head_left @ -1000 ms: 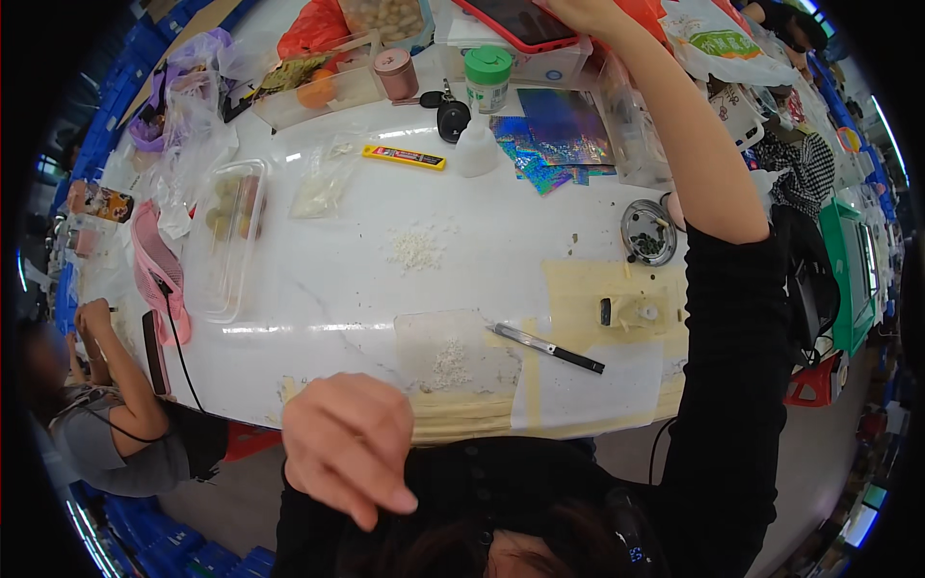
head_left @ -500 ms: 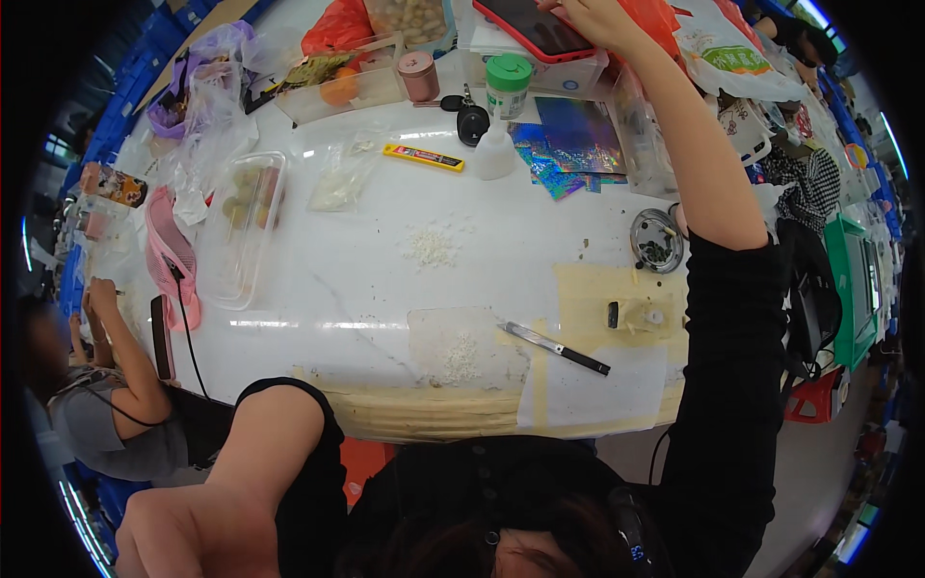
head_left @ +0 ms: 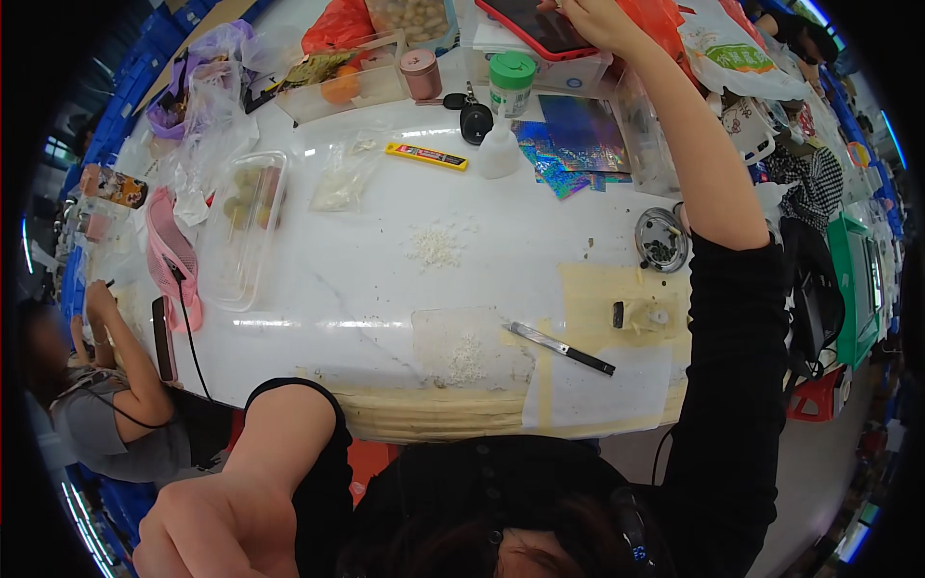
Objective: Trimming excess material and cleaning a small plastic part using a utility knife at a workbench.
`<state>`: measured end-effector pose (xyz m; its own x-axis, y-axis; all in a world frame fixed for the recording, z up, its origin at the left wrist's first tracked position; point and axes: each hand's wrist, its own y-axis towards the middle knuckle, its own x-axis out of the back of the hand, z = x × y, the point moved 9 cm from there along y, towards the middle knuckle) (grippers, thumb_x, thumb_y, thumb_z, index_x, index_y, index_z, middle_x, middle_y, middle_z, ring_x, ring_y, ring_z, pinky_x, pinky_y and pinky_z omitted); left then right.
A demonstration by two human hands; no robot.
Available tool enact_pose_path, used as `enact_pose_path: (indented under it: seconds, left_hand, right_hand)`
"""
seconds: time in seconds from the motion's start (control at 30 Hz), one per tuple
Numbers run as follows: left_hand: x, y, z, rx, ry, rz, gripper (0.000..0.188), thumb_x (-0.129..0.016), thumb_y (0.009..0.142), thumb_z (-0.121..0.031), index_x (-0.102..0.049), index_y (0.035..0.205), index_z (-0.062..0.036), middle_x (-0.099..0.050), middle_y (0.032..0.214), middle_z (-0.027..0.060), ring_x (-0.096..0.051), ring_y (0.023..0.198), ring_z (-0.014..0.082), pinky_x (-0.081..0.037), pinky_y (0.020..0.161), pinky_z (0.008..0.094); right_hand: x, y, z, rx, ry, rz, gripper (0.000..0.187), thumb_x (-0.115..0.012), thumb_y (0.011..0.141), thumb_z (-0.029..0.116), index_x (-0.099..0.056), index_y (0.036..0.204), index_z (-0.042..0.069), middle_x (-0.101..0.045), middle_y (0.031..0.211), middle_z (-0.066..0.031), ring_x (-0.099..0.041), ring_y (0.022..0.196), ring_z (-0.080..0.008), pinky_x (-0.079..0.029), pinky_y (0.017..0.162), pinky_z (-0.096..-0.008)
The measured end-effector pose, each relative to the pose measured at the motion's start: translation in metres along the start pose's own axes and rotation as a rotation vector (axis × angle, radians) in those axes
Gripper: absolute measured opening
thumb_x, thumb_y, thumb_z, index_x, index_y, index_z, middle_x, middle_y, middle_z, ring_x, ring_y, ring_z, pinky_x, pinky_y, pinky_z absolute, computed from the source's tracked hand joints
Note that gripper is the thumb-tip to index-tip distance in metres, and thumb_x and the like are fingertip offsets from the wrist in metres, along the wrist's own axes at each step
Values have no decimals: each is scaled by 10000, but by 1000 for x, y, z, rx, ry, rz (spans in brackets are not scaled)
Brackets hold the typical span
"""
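The right hand (head_left: 593, 17) reaches to the far side, its bent fingers over the screen of the phone (head_left: 532, 27) in a red case. The fingertips seem to touch the glass rather than grip the case, but I cannot tell whether they press or hover. The phone lies tilted on a clear box (head_left: 583, 73) beneath that hand, which probably takes its weight and angles the screen toward the person.

The left hand (head_left: 217, 530) is close to the camera, off the near left edge of the table (head_left: 328, 255), fingers curled in — whether round anything, I cannot tell; its lower part is cut off.

Left of the right hand and nearer the body stand a green-lidded jar (head_left: 511, 85) and a white bottle (head_left: 498, 154), beside shiny sheets (head_left: 586, 133). Well below it, a knife (head_left: 564, 349) lies near the body edge, likely put there for easy pick-up. White bits (head_left: 436, 247) sit in one loose patch mid-table and another on a clear sheet (head_left: 431, 332), perhaps to spare the surface.

The table is white, glossy and grey-veined, with tape (head_left: 588, 287) on its near right part. Beyond the left hand, a co-worker (head_left: 125, 419) sits at the left — blue crates (head_left: 82, 212) line the room behind.
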<state>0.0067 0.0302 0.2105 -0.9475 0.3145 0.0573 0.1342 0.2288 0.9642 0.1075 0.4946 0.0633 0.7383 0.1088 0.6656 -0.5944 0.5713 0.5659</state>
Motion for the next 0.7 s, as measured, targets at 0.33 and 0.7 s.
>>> enact_pose_path:
  seconds: [0.33,0.7]
  left_hand:
    - [-1,0,0,-30,-44,-8,280,-561,906,-199,-577,629,-159,-590,584,-76,-527,514,26,-401,505,173]
    - [-5,-5,3,97,-74,63,315,-534,938,-186,-565,631,-122,-599,607,-34,-524,507,72,-420,506,210]
  right_hand:
    - [-5,2,-4,-64,47,37,176,-407,1012,163,-520,989,29,-639,892,-127,-633,850,-238,-495,798,-358]
    - [12,1,-4,-151,-79,-3,236,-426,1020,220,-530,980,12,-617,872,-122,-611,800,-204,-497,758,-335]
